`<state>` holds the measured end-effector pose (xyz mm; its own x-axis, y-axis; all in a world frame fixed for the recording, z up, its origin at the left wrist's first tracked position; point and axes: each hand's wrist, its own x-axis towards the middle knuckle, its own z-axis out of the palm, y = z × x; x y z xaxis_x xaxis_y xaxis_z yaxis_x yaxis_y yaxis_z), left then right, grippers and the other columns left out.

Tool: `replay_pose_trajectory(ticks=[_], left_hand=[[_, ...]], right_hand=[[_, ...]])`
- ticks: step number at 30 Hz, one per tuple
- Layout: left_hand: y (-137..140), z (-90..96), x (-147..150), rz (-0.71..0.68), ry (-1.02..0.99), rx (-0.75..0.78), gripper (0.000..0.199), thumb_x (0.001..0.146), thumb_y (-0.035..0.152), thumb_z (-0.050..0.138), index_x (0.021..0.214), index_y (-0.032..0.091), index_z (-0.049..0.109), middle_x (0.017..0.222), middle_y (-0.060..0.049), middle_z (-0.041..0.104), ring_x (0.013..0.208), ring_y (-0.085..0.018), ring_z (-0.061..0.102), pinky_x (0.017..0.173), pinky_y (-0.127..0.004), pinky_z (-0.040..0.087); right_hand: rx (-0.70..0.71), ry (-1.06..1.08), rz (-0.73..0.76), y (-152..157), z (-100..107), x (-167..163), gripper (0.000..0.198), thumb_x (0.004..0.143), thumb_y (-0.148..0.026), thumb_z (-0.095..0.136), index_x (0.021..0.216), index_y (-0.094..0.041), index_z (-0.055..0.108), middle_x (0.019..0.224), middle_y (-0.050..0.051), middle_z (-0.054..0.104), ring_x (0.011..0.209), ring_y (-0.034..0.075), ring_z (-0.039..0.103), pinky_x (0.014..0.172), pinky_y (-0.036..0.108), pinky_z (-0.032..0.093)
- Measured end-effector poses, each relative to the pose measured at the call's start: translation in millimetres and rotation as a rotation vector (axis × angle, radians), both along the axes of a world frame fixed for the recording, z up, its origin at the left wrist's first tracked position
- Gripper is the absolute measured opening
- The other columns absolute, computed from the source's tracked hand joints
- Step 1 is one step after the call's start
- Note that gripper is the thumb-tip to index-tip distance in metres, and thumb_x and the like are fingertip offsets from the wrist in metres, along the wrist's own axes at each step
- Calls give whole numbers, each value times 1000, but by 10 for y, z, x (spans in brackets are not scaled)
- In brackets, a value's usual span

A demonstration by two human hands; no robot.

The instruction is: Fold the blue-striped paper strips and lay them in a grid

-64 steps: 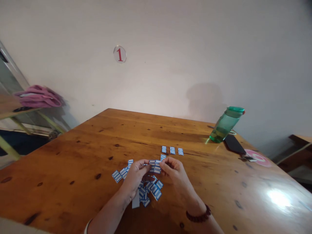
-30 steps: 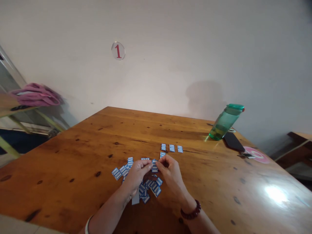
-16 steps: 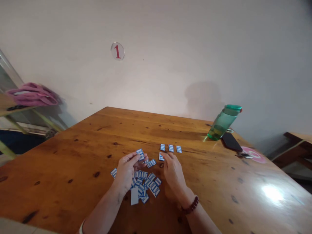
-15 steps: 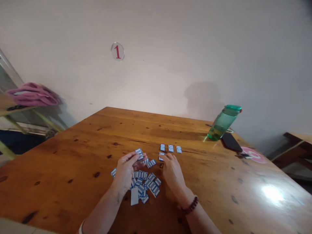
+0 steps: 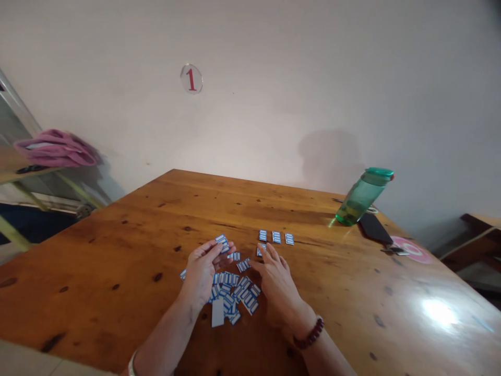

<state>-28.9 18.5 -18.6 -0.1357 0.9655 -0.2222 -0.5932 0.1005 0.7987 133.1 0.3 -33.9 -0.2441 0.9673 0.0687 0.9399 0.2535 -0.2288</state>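
Between the thumb and fingers of my left hand (image 5: pixel 203 266) are small blue-and-white striped cards (image 5: pixel 222 242), held above the table; I cannot tell how many. My right hand (image 5: pixel 276 274) has its fingers apart, with the fingertips at a single striped card (image 5: pixel 261 249) lying on the wood. Whether they touch it I cannot tell. Just behind that card lie three more in a row (image 5: pixel 276 237). Below and between my hands spreads a loose pile of similar cards (image 5: pixel 227 292), partly covered by my left hand. One plain white piece (image 5: pixel 217 312) lies at its near edge.
A green water bottle (image 5: pixel 364 196) stands at the back right of the wooden table (image 5: pixel 117 245). Next to it are a dark phone (image 5: pixel 373 230) and a pink round disc (image 5: pixel 413 250) with keys (image 5: pixel 393 249). Pink cloth (image 5: pixel 57 148) lies on another table at left.
My right hand's fingers have spread apart and drawn back slightly from the single card, uncovering more of it. My left hand still holds its cards. The view has shifted slightly.
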Motion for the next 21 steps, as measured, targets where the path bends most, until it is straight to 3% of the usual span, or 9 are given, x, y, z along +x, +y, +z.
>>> replay_pose_trajectory(ticks=[3, 6, 10, 17, 21], left_hand=[[2, 7, 1, 9, -6, -1, 10, 64, 7, 62, 71, 11, 57, 69, -9, 71, 65, -20, 68, 54, -26, 53], [7, 22, -6, 16, -10, 2, 10, 65, 7, 61, 72, 11, 56, 68, -9, 71, 64, -20, 68, 54, -26, 52], [10, 39, -18, 22, -15, 2, 12, 63, 8, 63, 72, 11, 56, 68, -9, 71, 64, -20, 68, 53, -25, 52], [22, -13, -28, 7, -24, 41, 10, 63, 10, 64, 70, 12, 58, 69, -9, 72, 65, -20, 68, 55, -26, 53], [28, -33, -37, 10, -22, 44, 10, 63, 10, 65, 69, 13, 57, 68, -8, 71, 65, -21, 68, 56, -27, 52]], right_hand=[[50, 69, 0, -5, 59, 15, 32, 80, -7, 41, 97, -25, 61, 126, 7, 46, 121, 23, 33, 90, 36, 32], [58, 173, 10, -7, 115, 29, 26, 83, -10, 38, 86, -20, 61, 94, 7, 60, 91, 17, 52, 75, 25, 38], [9, 253, 64, -12, 131, 46, 21, 81, -12, 42, 70, -17, 58, 73, 3, 60, 66, 12, 51, 59, 21, 34], [-120, 310, 218, -22, 97, 82, 15, 71, -9, 48, 70, -17, 60, 70, 1, 61, 64, 11, 52, 57, 19, 32], [-153, 286, 336, -52, 111, 70, 23, 65, -7, 49, 81, -19, 62, 77, 1, 62, 68, 11, 53, 60, 19, 35]])
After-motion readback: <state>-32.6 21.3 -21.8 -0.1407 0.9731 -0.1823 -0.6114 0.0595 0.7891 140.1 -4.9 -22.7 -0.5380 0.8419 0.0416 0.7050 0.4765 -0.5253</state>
